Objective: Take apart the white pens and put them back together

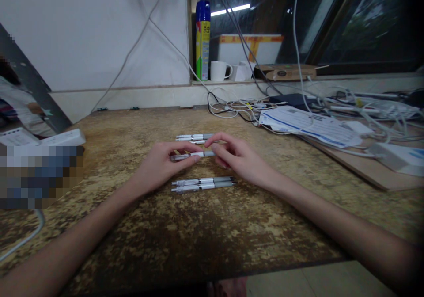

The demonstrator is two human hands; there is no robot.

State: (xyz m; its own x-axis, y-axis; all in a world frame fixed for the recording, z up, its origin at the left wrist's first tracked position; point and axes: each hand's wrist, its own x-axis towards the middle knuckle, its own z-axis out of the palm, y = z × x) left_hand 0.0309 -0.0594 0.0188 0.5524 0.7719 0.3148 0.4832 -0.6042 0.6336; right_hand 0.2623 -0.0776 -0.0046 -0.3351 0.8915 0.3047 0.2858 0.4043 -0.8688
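Between my two hands is a white and grey pen with a clear end, lying crosswise just above the worn wooden table. My left hand pinches its clear end and white barrel between thumb and fingers. On the grey end, my right hand has its thumb and fingers closed; its fingertips partly hide that end. Nearer to me, two similar pens lie side by side. Beyond my hands, more pens lie in a row, partly covered by my right fingers.
A paper sheet, tangled cables and a white power strip crowd the right side. A spray can and a white mug stand on the window ledge. At the left edge is a blurred-out object.
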